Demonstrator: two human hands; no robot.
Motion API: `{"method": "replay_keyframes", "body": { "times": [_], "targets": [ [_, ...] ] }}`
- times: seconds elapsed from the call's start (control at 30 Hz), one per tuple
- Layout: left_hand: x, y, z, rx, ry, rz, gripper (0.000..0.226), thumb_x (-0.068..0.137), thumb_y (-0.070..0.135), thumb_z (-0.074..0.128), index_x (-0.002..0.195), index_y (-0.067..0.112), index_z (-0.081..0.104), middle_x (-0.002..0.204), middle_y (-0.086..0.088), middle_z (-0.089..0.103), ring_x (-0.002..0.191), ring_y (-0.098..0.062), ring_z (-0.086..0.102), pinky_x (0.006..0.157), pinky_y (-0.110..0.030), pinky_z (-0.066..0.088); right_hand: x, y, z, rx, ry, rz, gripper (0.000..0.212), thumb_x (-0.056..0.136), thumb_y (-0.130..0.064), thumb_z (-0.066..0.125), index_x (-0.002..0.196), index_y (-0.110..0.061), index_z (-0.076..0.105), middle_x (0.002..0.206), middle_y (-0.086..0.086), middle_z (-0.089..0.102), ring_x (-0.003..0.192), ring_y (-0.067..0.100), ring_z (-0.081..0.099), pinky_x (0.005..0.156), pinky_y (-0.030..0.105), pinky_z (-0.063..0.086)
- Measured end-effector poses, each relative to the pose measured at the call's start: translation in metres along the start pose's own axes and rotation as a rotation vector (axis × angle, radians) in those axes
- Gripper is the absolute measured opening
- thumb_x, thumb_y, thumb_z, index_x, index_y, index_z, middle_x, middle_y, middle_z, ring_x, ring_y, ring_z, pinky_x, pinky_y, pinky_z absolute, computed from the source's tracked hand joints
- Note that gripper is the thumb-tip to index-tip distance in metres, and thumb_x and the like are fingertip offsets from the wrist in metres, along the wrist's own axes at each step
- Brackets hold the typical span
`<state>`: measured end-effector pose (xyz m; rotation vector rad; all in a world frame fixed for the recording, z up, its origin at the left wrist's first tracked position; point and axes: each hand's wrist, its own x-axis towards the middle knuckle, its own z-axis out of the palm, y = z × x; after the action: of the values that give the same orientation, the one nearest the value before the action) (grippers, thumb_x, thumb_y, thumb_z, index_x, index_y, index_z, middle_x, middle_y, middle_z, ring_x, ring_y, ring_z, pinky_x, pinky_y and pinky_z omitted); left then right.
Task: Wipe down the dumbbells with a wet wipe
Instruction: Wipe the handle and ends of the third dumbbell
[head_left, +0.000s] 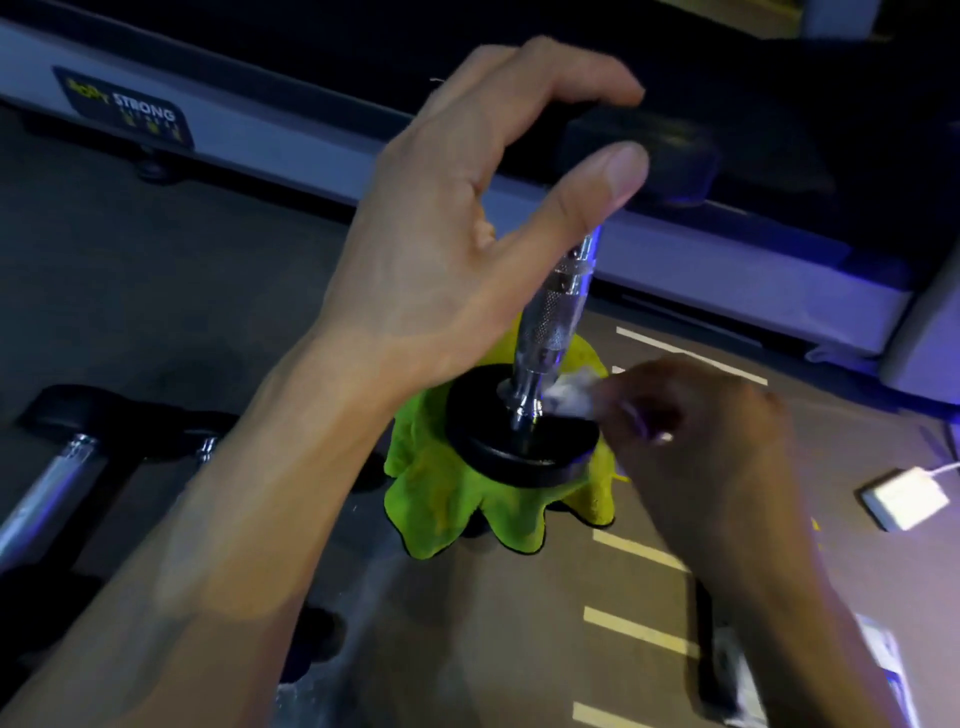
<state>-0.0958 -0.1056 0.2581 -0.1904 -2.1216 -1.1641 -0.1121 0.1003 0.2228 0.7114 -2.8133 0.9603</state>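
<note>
1. The dumbbell (550, 332) stands on end on a green cloth (447, 499) on the floor, tilted a little, its lower plate (519, 457) resting on the cloth.
2. The left hand (467, 218) steadies the upper plate (644, 150), fingers over its top and thumb at its edge, curled round it.
3. The right hand (696, 431) pinches a white wipe (571, 395) against the foot of the chrome handle, where it meets the lower plate.
4. To do this step well, I would keep the top grip firm so the dumbbell cannot tip off the cloth.
5. Work the wipe fully round the collar, then up the knurled grip, pressing into the grooves.
6. Turn the dumbbell with the left hand rather than reaching behind it.
7. More dumbbells (67, 467) lie at the left, probably next.
</note>
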Motion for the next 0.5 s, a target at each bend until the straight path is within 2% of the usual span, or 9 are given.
{"method": "replay_keyframes", "body": {
  "times": [0.07, 0.17, 0.27, 0.37, 0.43, 0.5],
  "targets": [
    [-0.001, -0.002, -0.002, -0.007, 0.010, -0.003, 0.022, 0.107, 0.034, 0.062, 0.127, 0.027, 0.062, 0.117, 0.018, 0.058, 0.117, -0.008, 0.062, 0.103, -0.037, 0.051, -0.001, 0.013, -0.010, 0.150, 0.074, 0.087, 0.014, 0.086, -0.017, 0.081, 0.082, -0.031, 0.077, 0.080, -0.009, 0.076, 0.071, 0.010, 0.071, 0.073, 0.043, 0.060],
    [0.000, -0.003, -0.001, 0.003, 0.027, -0.018, 0.024, 0.106, 0.035, 0.062, 0.128, 0.025, 0.063, 0.117, 0.021, 0.057, 0.118, -0.005, 0.060, 0.104, -0.034, 0.050, -0.007, 0.002, -0.009, 0.342, 0.110, 0.024, 0.015, 0.088, -0.014, 0.080, 0.086, -0.028, 0.075, 0.092, -0.005, 0.075, 0.081, 0.016, 0.074, 0.076, 0.041, 0.062],
    [0.001, -0.004, 0.001, 0.007, 0.043, -0.031, 0.029, 0.106, 0.036, 0.062, 0.130, 0.021, 0.066, 0.115, 0.022, 0.056, 0.117, -0.003, 0.059, 0.105, -0.031, 0.048, -0.007, -0.016, 0.006, 0.286, -0.022, -0.089, 0.010, 0.087, -0.020, 0.079, 0.094, -0.027, 0.079, 0.098, -0.010, 0.068, 0.081, 0.010, 0.072, 0.076, 0.026, 0.059],
    [0.002, -0.003, 0.003, 0.012, 0.042, -0.035, 0.030, 0.106, 0.038, 0.062, 0.130, 0.021, 0.066, 0.114, 0.022, 0.056, 0.116, -0.003, 0.059, 0.104, -0.031, 0.049, -0.002, -0.020, 0.017, 0.170, -0.067, -0.158, 0.018, 0.085, -0.025, 0.073, 0.100, -0.030, 0.082, 0.101, -0.016, 0.063, 0.079, 0.003, 0.068, 0.076, 0.007, 0.046],
    [0.003, -0.003, 0.005, 0.008, 0.045, -0.034, 0.029, 0.106, 0.037, 0.062, 0.129, 0.021, 0.067, 0.113, 0.022, 0.056, 0.114, -0.002, 0.059, 0.103, -0.028, 0.048, -0.002, -0.022, 0.021, 0.129, -0.060, -0.213, 0.019, 0.088, -0.022, 0.070, 0.102, -0.028, 0.081, 0.101, -0.014, 0.062, 0.082, 0.004, 0.065, 0.077, 0.009, 0.045],
    [0.005, -0.002, 0.006, 0.008, 0.039, -0.034, 0.028, 0.106, 0.037, 0.063, 0.128, 0.021, 0.067, 0.113, 0.023, 0.055, 0.113, 0.000, 0.059, 0.101, -0.024, 0.046, -0.005, -0.022, 0.025, 0.088, -0.063, -0.273, 0.018, 0.091, -0.021, 0.067, 0.101, -0.026, 0.081, 0.100, -0.012, 0.062, 0.092, 0.011, 0.063, 0.083, 0.018, 0.047]
  ]
}}
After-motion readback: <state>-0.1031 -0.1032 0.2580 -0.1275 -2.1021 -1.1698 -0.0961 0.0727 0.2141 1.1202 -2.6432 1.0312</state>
